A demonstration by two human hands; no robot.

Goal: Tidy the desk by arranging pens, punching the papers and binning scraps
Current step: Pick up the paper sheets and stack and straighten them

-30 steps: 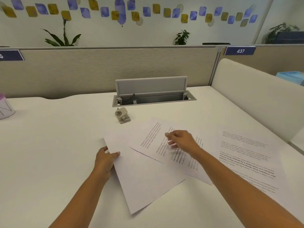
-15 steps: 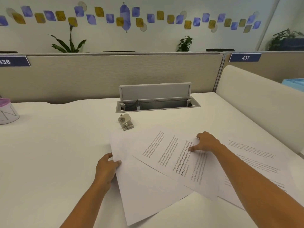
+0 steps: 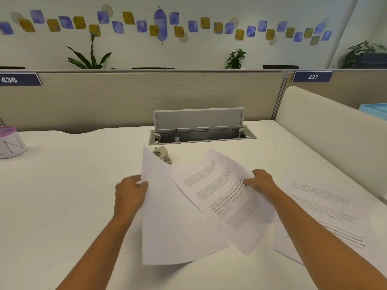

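Note:
Two white sheets are lifted off the white desk [image 3: 62,195]. My left hand [image 3: 130,192] grips the left edge of the blank sheet [image 3: 167,222]. A printed sheet [image 3: 226,197] overlaps it, and my right hand [image 3: 260,182] pinches that sheet's right edge. More printed paper [image 3: 326,208] lies flat to the right, partly under my right forearm. A small grey hole punch [image 3: 162,154] sits just behind the raised sheets, its lower part hidden by the blank sheet.
An open cable hatch [image 3: 201,132] with a raised lid sits at the back centre. A white cup with a pink rim [image 3: 10,143] stands at the far left. Beige partitions [image 3: 146,97] close the back, and a cream side panel [image 3: 335,130] the right.
Both sheets, flat on the desk before, are now raised. My right hand moved from the printed sheet's middle to its right edge and took hold. My left hand closed on the blank sheet.

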